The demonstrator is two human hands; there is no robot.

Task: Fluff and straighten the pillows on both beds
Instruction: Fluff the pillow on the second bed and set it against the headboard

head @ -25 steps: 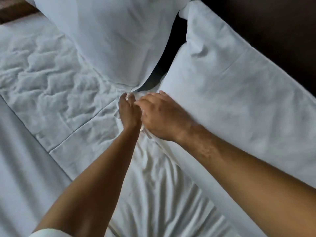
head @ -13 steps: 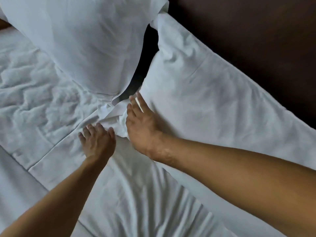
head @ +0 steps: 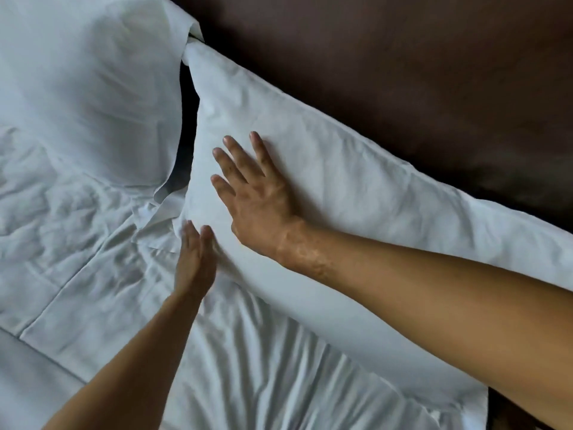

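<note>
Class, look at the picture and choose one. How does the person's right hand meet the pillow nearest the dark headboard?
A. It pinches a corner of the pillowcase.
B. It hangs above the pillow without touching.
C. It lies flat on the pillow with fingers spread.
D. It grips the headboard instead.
C: the right hand rests palm down on the right pillow, its fingers straight and spread, gripping nothing.
</note>
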